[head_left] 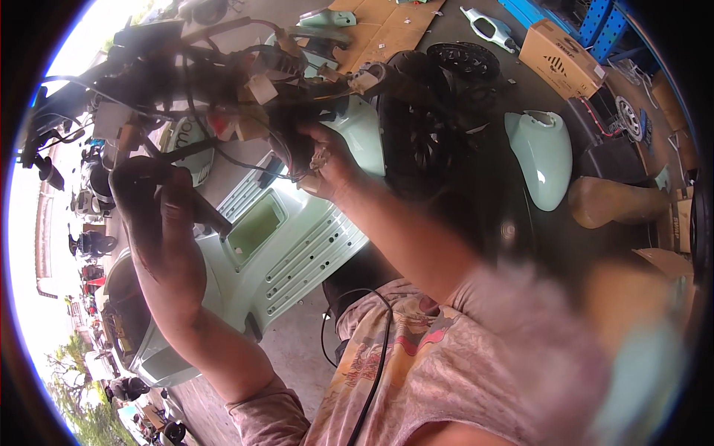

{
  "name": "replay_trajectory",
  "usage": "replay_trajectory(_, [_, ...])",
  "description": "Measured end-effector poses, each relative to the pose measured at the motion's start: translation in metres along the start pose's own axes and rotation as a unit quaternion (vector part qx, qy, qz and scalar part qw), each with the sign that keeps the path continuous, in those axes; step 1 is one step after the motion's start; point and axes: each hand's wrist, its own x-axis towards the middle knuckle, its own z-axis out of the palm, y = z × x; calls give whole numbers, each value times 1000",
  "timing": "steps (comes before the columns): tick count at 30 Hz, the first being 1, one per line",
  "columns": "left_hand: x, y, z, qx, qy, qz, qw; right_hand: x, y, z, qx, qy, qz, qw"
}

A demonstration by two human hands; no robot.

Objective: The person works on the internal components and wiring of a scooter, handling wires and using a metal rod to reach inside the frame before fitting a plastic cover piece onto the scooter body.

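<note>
A partly stripped scooter stands before me, its mint-green floorboard (320,249) below my arms. Across the upper left runs its bare handlebar assembly (160,67), with loose cables and connectors hanging from it. My left hand (175,230) is closed round a dark rod-like piece (213,217) whose end sticks out to the right; its exact kind is unclear. Up among the wires below the handlebar, my right hand (336,165) has its fingers bent and closed beside a thin cable (245,161). What its fingertips grip is hidden.
On the floor to the right lie a mint-green fender (541,160) and a black wheel rim (462,61). A cardboard box (561,58) stands near a blue rack (599,30). Flat cardboard (394,30) with green panels lies at the far side. Parked scooters line the left.
</note>
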Motion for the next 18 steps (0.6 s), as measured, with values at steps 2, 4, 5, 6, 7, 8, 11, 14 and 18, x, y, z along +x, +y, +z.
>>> replay_trajectory(2, [-10,-1,-28,85,-32,27,996,0,18,4,4,-17,21,1000])
replay_trajectory(4, [-6,-9,-28,151,-67,78,983,3,12,-2,-10,-57,16,998])
replay_trajectory(5, [-7,-13,-26,150,-63,48,986,5,10,-5,-31,-43,-9,999])
replay_trajectory(6, [-8,-19,-25,148,-62,19,987,6,9,-8,-52,-29,-33,998])
replay_trajectory(7, [-12,-23,-17,80,-48,-15,996,7,9,-11,-73,-15,-56,996])
replay_trajectory(8, [-12,-22,-8,11,-33,-51,998,9,5,-13,-63,-12,-49,997])
replay_trajectory(11, [-21,-27,-15,26,-18,-18,999,8,9,-15,-43,-12,-15,999])
replay_trajectory(14, [-29,-20,-10,38,10,-18,999,8,5,-15,-60,-18,-7,998])
replay_trajectory(18, [-40,-30,-9,71,1,1,997,6,1,-17,-95,28,-18,995])
